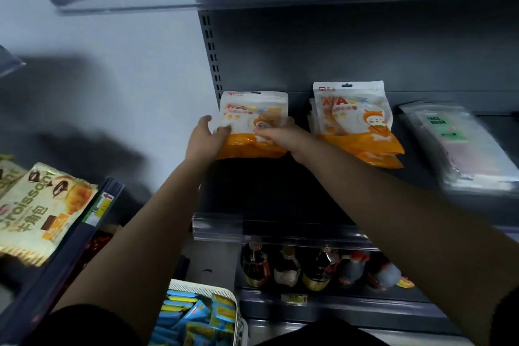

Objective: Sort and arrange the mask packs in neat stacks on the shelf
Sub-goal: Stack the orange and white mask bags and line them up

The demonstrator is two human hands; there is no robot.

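Two hands: we hold the left orange pack stack (252,123) at the shelf's (269,191) far left, left hand (206,137) and right hand (280,136) gripping either side, equally near.
Long axis: runs away from us toward the back panel.
Orange stacks: two, the second (355,121) just right.
Grey stack (460,146): one, farther right.

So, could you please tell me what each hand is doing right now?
Left hand: grips the orange mask packs.
Right hand: grips the same packs.
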